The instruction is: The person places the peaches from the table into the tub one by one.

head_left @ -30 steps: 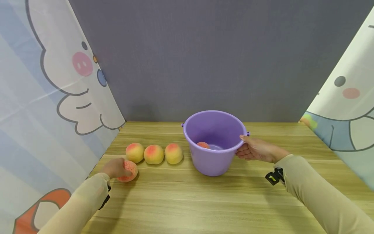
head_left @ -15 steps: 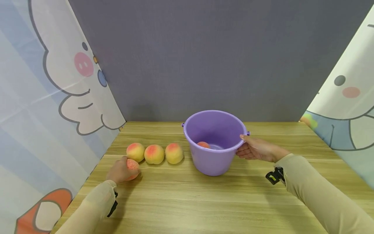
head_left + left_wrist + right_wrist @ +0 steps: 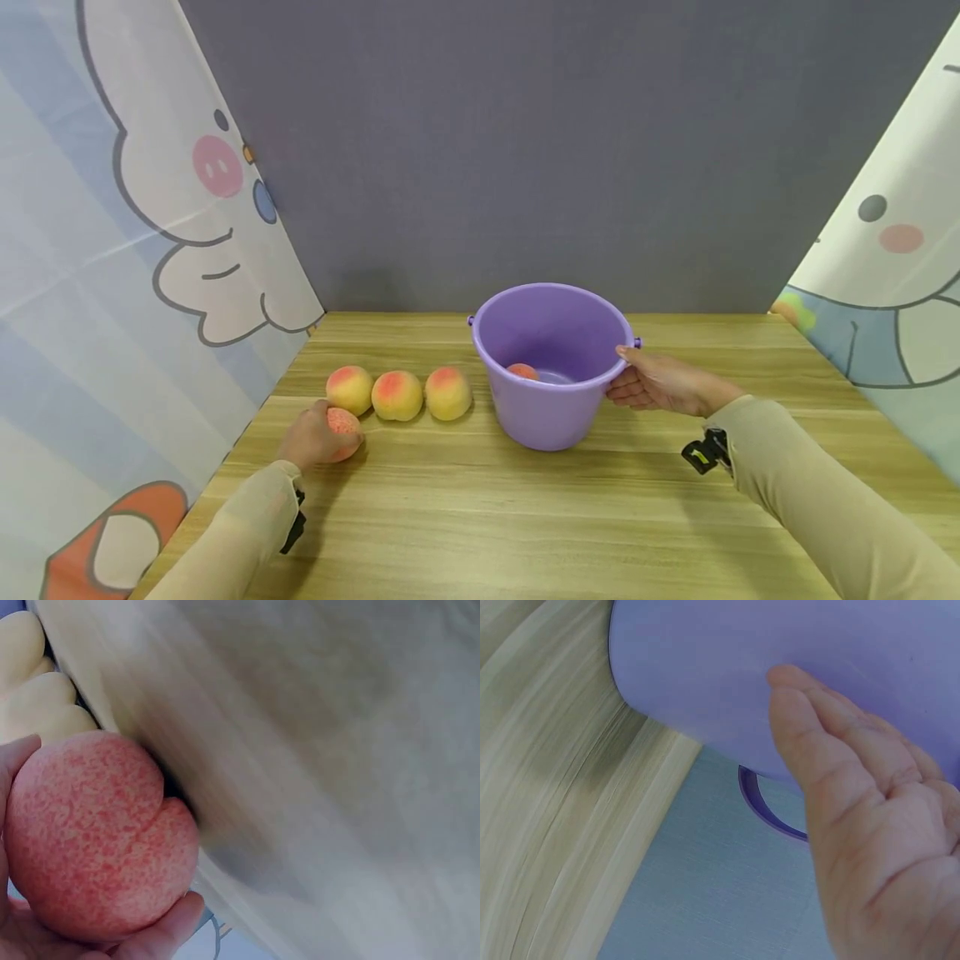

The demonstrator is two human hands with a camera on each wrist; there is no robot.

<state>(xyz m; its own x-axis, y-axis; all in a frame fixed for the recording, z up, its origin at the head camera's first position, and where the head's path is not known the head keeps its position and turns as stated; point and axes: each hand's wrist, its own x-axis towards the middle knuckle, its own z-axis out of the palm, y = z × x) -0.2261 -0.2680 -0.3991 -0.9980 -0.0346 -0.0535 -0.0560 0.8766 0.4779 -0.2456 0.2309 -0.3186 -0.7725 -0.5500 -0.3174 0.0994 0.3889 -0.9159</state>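
Note:
My left hand [image 3: 311, 437] grips a speckled red peach [image 3: 101, 840] at the left of the table, fingers and thumb around its sides. Just beyond it, several yellow peaches with red tops stand in a row; the leftmost peach [image 3: 349, 389] is nearest to the hand. My right hand [image 3: 660, 383] holds the right side of a purple bucket [image 3: 543, 417], thumb over the rim and fingers along the outer wall. In the right wrist view those fingers [image 3: 832, 750] lie nearly straight against the bucket. Inside the bucket is a red peach [image 3: 522, 372], partly hidden by the front rim.
The wooden table [image 3: 480, 517] ends at a grey back panel [image 3: 555, 150]. Cartoon-printed curtains [image 3: 90, 333] flank it on both sides. In the right wrist view the bucket's purple handle [image 3: 761, 806] hangs behind the bucket.
My left hand has moved slightly right with the red speckled peach, closer to the row of yellow peaches. The right hand and the bucket have stayed in place.

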